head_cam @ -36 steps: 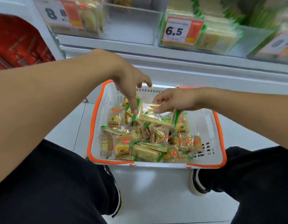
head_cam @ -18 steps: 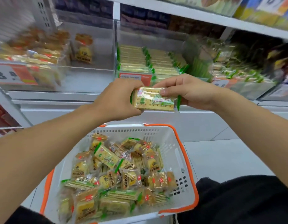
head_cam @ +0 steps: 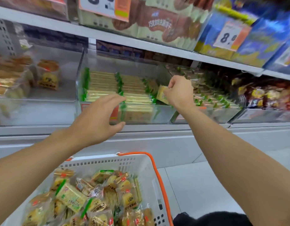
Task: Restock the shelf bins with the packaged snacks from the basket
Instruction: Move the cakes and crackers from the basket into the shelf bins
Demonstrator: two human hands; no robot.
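Your right hand [head_cam: 179,91] is raised over the clear plastic shelf bin [head_cam: 162,114] in the middle of the shelf, its fingers curled and pinching a small yellow-and-green wrapped cracker packet [head_cam: 162,95] by its upper edge; the packet hangs tilted just above the bin's right end, beside the rows already lying there. Those rows of flat pale-yellow cracker packets with green sealed ends [head_cam: 118,88] fill most of the bin, stacked edge to edge in two neat columns. Your left hand [head_cam: 98,123] reaches toward the bin's front wall with fingers spread and loosely extended, thumb below, holding nothing; its fingertips are at the near row of packets, though you cannot tell from here whether they touch. Below your arms sits the white perforated plastic basket with an orange rim [head_cam: 155,173], heaped with mixed small snack packets in clear, yellow and green wrappers [head_cam: 85,198]. To the left of the middle bin is another clear bin holding round golden pastries in clear wrap [head_cam: 46,75], and to the right a bin of green-tipped packets [head_cam: 212,98]. A white and orange price tag reading 8.8 [head_cam: 229,36] hangs on the shelf above.
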